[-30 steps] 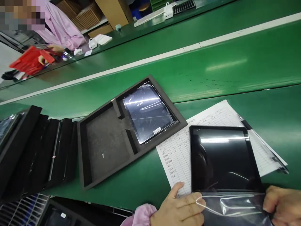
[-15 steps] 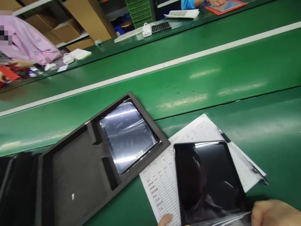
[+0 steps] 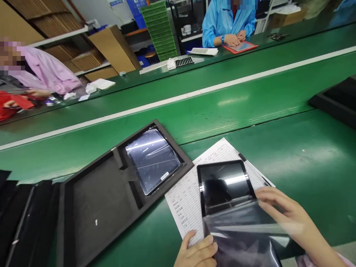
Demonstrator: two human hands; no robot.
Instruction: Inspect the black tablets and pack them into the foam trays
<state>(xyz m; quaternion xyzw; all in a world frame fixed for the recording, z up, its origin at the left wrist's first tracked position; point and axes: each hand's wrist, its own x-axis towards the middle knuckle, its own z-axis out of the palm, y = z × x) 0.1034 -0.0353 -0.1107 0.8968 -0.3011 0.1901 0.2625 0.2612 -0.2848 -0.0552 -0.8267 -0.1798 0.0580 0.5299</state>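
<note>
A black tablet (image 3: 225,181) lies tilted over printed forms, its upper screen bare and glossy. Clear plastic film (image 3: 244,230) covers the lower part, with creases and reflections. At the lower left edge, my left hand (image 3: 197,252) grips the tablet, thumb along the side. My right hand (image 3: 280,211) pinches the film at the tablet's right edge, fingers closed. Beneath the tablet, the paper forms (image 3: 183,207) carry a printed table. To the left, a dark foam tray (image 3: 102,200) holds a second tablet (image 3: 152,159) under shiny film in its right compartment.
Black foam pieces (image 3: 30,222) are stacked at the left, and another dark tray (image 3: 338,102) sits at the far right. A white strip (image 3: 194,94) runs along the green bench. Across it, a person in blue (image 3: 230,26) and a person in pink (image 3: 52,70) work.
My right hand has moved up along the tablet's right side with the film, which now covers more of the screen. More of my left hand shows. The view has shifted, revealing the right-hand tray.
</note>
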